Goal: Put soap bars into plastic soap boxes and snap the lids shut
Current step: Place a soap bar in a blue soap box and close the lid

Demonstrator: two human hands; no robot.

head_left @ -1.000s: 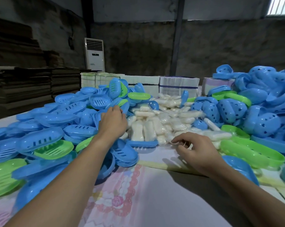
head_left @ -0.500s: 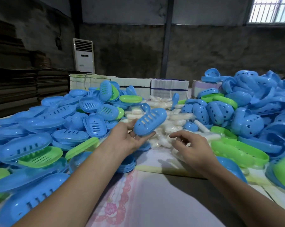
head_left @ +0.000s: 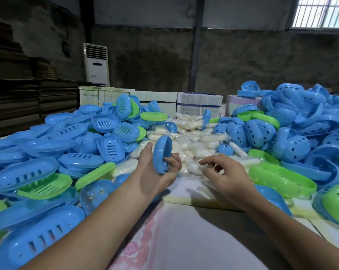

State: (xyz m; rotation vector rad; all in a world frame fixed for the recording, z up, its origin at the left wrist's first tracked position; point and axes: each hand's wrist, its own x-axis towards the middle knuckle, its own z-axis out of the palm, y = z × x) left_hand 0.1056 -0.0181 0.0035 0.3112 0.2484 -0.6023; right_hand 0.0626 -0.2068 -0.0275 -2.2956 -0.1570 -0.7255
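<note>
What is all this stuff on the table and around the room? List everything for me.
soap box pieces, slotted: heap, blue and green, table left
soap box pieces, holed: heap, blue and green, table right
wrapped soap bars: pile, white, centre
paper bundles: several, white, behind the piles
air conditioner: one, white, against back wall
flattened cardboard: stacks, brown, far left
window: one, barred, top right
tablecloth: one, pale with pink flowers, nearest
left hand: holds blue soap box piece
right hand: over soap bars

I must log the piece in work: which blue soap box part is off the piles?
The blue lid gripped edge-up in the left hand; all others lie heaped.
</note>
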